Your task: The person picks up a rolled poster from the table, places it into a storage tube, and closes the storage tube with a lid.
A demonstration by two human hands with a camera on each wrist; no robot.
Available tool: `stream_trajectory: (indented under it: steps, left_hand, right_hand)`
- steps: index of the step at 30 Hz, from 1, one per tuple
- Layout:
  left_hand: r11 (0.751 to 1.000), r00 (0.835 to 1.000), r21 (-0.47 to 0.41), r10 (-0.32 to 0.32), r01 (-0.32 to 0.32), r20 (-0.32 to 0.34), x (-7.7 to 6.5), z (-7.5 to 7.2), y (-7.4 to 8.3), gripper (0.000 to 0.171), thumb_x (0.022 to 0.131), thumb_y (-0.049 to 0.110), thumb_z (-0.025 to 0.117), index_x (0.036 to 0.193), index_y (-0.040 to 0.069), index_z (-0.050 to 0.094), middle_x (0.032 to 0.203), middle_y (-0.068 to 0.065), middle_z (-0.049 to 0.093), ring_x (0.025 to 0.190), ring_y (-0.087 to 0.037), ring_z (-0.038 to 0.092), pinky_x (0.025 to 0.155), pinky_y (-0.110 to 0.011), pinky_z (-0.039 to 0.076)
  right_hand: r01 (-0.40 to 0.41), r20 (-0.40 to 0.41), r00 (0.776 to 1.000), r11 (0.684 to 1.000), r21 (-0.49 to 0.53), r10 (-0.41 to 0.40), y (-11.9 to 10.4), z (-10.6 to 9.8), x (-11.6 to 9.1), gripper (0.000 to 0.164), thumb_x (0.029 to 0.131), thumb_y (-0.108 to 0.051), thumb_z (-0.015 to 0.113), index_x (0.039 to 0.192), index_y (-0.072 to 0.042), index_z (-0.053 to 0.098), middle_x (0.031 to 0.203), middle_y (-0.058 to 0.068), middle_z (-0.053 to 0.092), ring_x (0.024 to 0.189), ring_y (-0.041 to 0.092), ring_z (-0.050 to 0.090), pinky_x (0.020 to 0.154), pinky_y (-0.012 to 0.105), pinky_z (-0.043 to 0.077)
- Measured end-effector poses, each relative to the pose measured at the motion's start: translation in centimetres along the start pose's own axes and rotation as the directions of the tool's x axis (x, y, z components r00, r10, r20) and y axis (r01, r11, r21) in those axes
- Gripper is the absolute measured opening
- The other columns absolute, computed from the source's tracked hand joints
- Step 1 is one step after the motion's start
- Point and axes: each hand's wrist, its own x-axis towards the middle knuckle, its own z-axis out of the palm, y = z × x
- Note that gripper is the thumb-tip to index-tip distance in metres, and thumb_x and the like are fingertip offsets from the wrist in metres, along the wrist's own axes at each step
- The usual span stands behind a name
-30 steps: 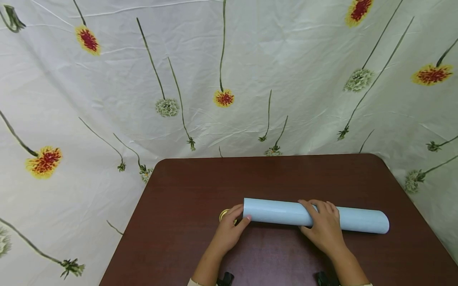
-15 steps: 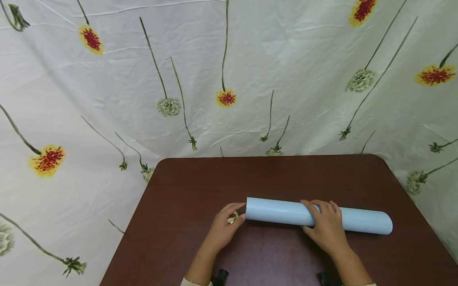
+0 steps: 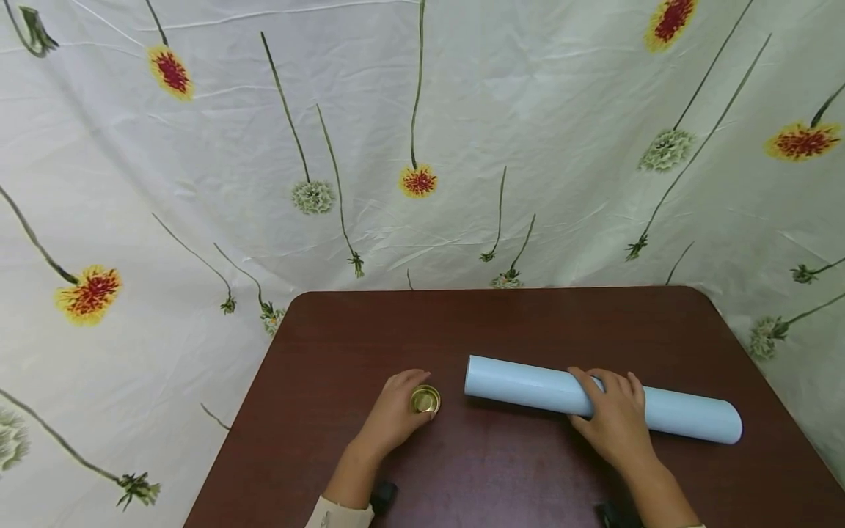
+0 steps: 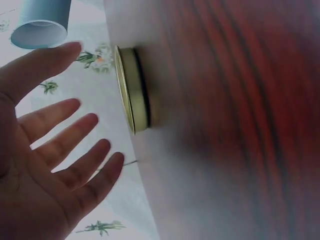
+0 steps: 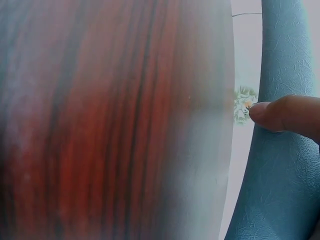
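A light-blue hollow tube (image 3: 521, 383) lies slantwise above the table in the head view, its right end nearer me. My right hand (image 3: 617, 422) grips it around the middle, fingers over the top and thumb on the near side. In the right wrist view, the thumb presses the textured tube (image 5: 285, 60). Left of the tube, a shallow round gold lid-like piece (image 3: 425, 400) sits on the table. My left hand (image 3: 389, 419) is beside it with fingers spread. The left wrist view shows a gap between those fingers and the gold piece (image 4: 131, 90), which has a dark band at its base.
The dark reddish-brown table (image 3: 370, 330) has rounded far corners. Behind and beside it hangs a white cloth (image 3: 218, 147) printed with flowers. In the left wrist view, the tube's open end (image 4: 40, 32) appears at the upper left.
My left hand has come away from the tube's left end and moved left, baring the gold piece. The right hand has shifted the tube right, and it slants more.
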Motion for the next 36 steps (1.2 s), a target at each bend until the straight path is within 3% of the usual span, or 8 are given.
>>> stream_trajectory:
  steps: [6, 9, 20, 29, 36]
  left_hand:
    - [0.998, 0.992, 0.059, 0.015, -0.022, 0.123, 0.25, 0.28, -0.51, 0.071, 0.074, 0.018, 0.082, 0.138, 0.006, 0.053, 0.144, -0.014, 0.050, 0.136, -0.037, 0.041, 0.107, -0.052, 0.038]
    - [0.997, 0.988, 0.072, 0.007, -0.018, 0.154, 0.26, 0.49, -0.64, 0.069, 0.075, 0.018, 0.081, 0.138, 0.008, 0.053, 0.144, -0.013, 0.050, 0.136, -0.037, 0.041, 0.107, -0.055, 0.037]
    - [0.996, 0.991, 0.088, -0.004, -0.008, 0.134, 0.23, 0.96, -0.66, 0.057, 0.078, 0.011, 0.078, 0.132, 0.012, 0.059, 0.136, -0.007, 0.058, 0.130, -0.034, 0.047, 0.103, -0.057, 0.039]
    - [0.995, 0.988, -0.072, -0.054, 0.065, 0.144, 0.13, 0.48, -0.79, 0.053, 0.085, 0.021, 0.074, 0.135, 0.014, 0.057, 0.137, -0.006, 0.056, 0.126, -0.031, 0.052, 0.096, -0.048, 0.047]
    - [0.960, 0.988, -0.256, -0.081, 0.112, 0.131, 0.09, 0.19, -0.82, 0.057, 0.089, 0.039, 0.068, 0.140, 0.018, 0.052, 0.136, -0.005, 0.055, 0.114, -0.025, 0.059, 0.090, -0.043, 0.051]
  right_hand:
    - [-0.013, 0.008, 1.000, 1.000, -0.002, 0.013, 0.10, -0.15, -0.18, 0.087, 0.053, -0.017, 0.093, 0.131, -0.022, 0.056, 0.116, 0.017, 0.058, 0.111, 0.040, 0.051, 0.105, 0.064, 0.020]
    - [-0.014, 0.010, 1.000, 1.000, 0.003, 0.014, 0.07, -0.18, -0.19, 0.087, 0.053, -0.017, 0.093, 0.132, -0.022, 0.056, 0.117, 0.017, 0.058, 0.111, 0.040, 0.051, 0.105, 0.065, 0.020]
    - [-0.008, 0.011, 1.000, 1.000, 0.004, 0.008, 0.14, -0.06, -0.31, 0.085, 0.053, -0.017, 0.093, 0.131, -0.021, 0.057, 0.116, 0.017, 0.059, 0.110, 0.040, 0.051, 0.104, 0.064, 0.021]
    - [-0.001, 0.013, 1.000, 1.000, 0.000, 0.001, 0.11, 0.07, -0.38, 0.086, 0.053, -0.018, 0.093, 0.131, -0.020, 0.057, 0.115, 0.017, 0.058, 0.110, 0.039, 0.051, 0.104, 0.064, 0.021]
    - [0.003, 0.009, 1.000, 1.000, 0.006, -0.003, -0.08, 0.08, -0.39, 0.085, 0.054, -0.018, 0.092, 0.131, -0.020, 0.057, 0.115, 0.017, 0.059, 0.110, 0.039, 0.051, 0.104, 0.063, 0.022]
